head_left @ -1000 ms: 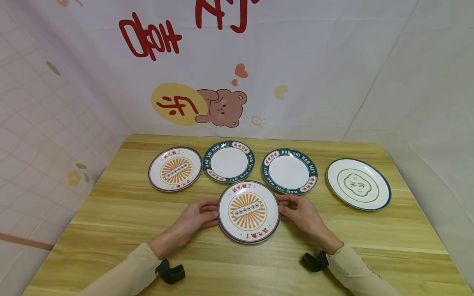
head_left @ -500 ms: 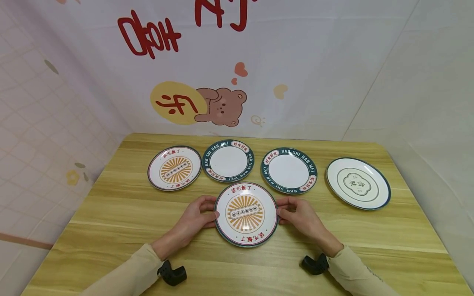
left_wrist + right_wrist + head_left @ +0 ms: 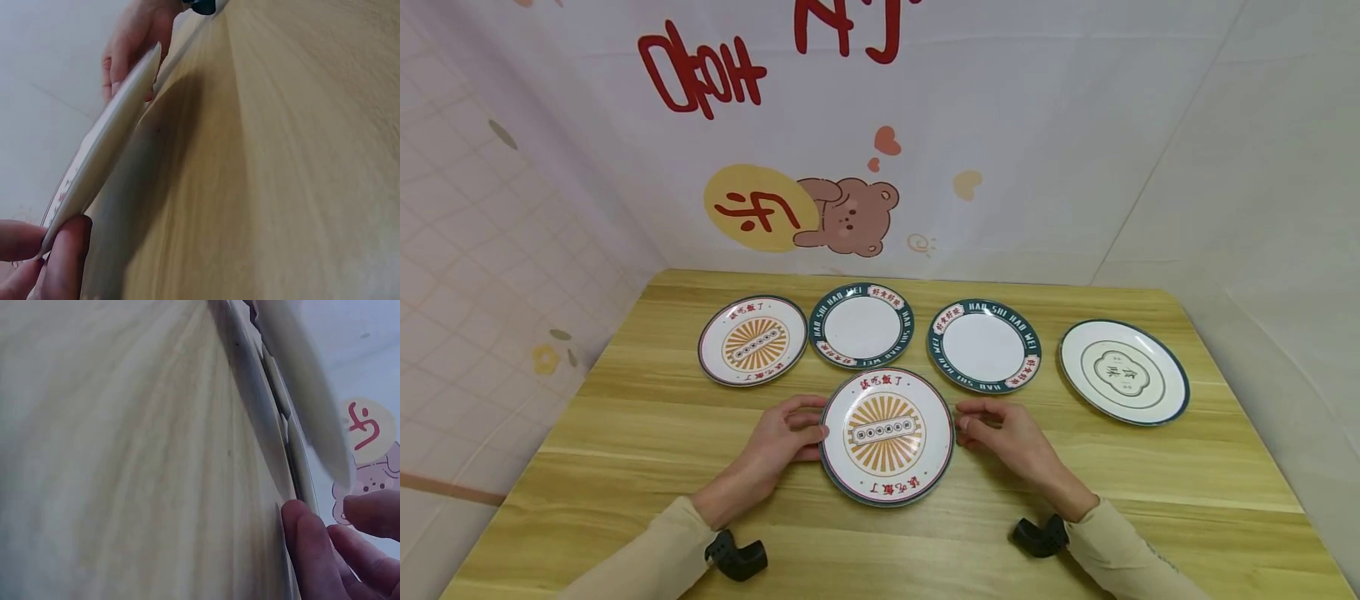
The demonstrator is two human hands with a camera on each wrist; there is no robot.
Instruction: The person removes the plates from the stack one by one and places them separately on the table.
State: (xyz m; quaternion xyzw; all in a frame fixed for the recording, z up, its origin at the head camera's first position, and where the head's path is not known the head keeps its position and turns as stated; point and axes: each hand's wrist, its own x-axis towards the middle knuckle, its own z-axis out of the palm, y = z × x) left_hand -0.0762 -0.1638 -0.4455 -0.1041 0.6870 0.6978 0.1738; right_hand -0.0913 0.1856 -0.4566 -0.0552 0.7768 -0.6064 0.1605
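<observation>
My left hand (image 3: 771, 450) pinches the left rim of a white plate (image 3: 887, 437) with orange rays and red lettering. In the left wrist view the thumb and fingers (image 3: 65, 253) grip that rim, and the tilted plate (image 3: 103, 150) is raised above the table, casting a shadow below. Close by the plate's right rim is my right hand (image 3: 1011, 437), its fingers loosely bent. A gap shows between those fingers (image 3: 309, 544) and the plate (image 3: 306, 394) in the right wrist view, with nothing held.
Behind the hands lie a matching sunburst plate (image 3: 754, 340), two green-rimmed plates (image 3: 862, 327) (image 3: 985, 346) and a plate with a central emblem (image 3: 1123, 372). They rest on a wooden table (image 3: 640, 400), backed by a printed wall (image 3: 1000, 108).
The held plate has shifted left and slightly toward me, along with my left hand. My right hand, which held the right rim, has let go and stays nearly in place.
</observation>
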